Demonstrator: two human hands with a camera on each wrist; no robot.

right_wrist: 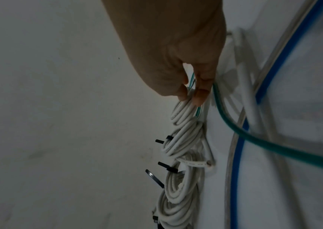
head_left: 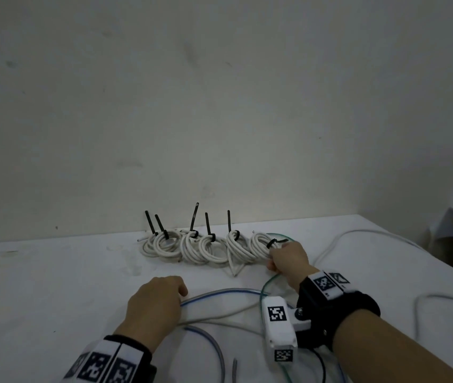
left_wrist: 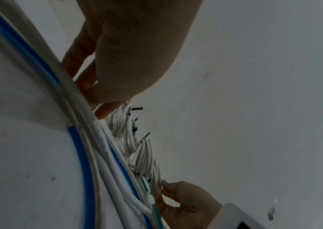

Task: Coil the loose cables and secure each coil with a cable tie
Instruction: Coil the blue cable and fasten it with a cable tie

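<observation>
**Six white coils in a row, the right hand on the last**

Six coils of white cable point(head_left: 211, 248) lie side by side at the far edge of the table point(head_left: 54, 272), close to the wall point(head_left: 219, 92). Each coil carries a black cable tie: five tie tails point(head_left: 193, 217) stand upright, and the sixth tie point(head_left: 275, 241), on the rightmost coil point(head_left: 261, 244), lies flat towards the right.

The right hand point(head_left: 288, 262) grips that rightmost coil, its fingers point(right_wrist: 200, 94) and thumb pinching the white loops, with a thin green cable point(right_wrist: 274, 148) passing under the hand.

The left hand point(head_left: 155, 302) lies palm down nearer the person, its fingers point(left_wrist: 82, 62) curled downward at a loose white cable point(left_wrist: 105, 155) and a blue cable point(head_left: 219, 293); whether they actually clasp a cable cannot be told.

Nearer the person, loose cables cross the table: one blue, one green, and at least two white ones point(head_left: 357, 236), trailing off to the right. A black cable point(head_left: 323, 366) runs by the right wrist, and a short grey cable end point(head_left: 235, 370) lies near the front edge.
</observation>
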